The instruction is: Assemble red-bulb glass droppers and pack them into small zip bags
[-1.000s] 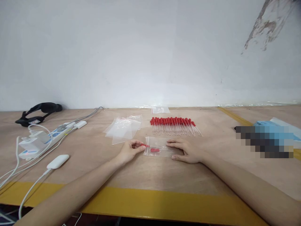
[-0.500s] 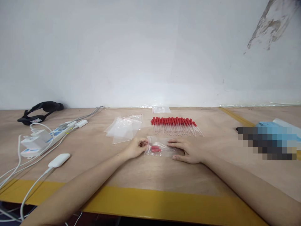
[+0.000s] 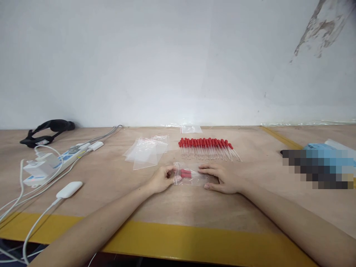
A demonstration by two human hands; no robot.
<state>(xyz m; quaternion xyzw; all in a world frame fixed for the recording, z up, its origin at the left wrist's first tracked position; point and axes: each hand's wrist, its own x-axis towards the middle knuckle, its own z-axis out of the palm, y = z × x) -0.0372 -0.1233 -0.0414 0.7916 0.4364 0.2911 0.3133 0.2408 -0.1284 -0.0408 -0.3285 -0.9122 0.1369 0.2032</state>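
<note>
A clear plastic zip bag (image 3: 196,181) lies flat on the table, with red-bulbed droppers (image 3: 186,173) inside it, their bulbs toward its left end. My left hand (image 3: 162,180) pinches the bag's left edge between thumb and fingers; a fingertip presses close to the bulbs. At the other end, my right hand (image 3: 222,178) lies with fingers stretched and thumb apart, its fingertips touching the bag. Just behind the bag is a row of several more droppers (image 3: 205,142), red bulbs away from me and clear tubes toward me.
Flat clear bags (image 3: 146,152) overlap behind my left hand, and another bag (image 3: 191,129) lies by the wall. Leftward are a power strip (image 3: 65,158) with cables, a white charger (image 3: 69,189) and a black headband-like object (image 3: 46,133). A blue package (image 3: 319,148) sits far right, partly pixelated.
The droppers' red bulbs in the bag have shifted slightly right and lie more evenly side by side. My left fingers have changed their hold on the bag's edge; my right hand has barely moved.
</note>
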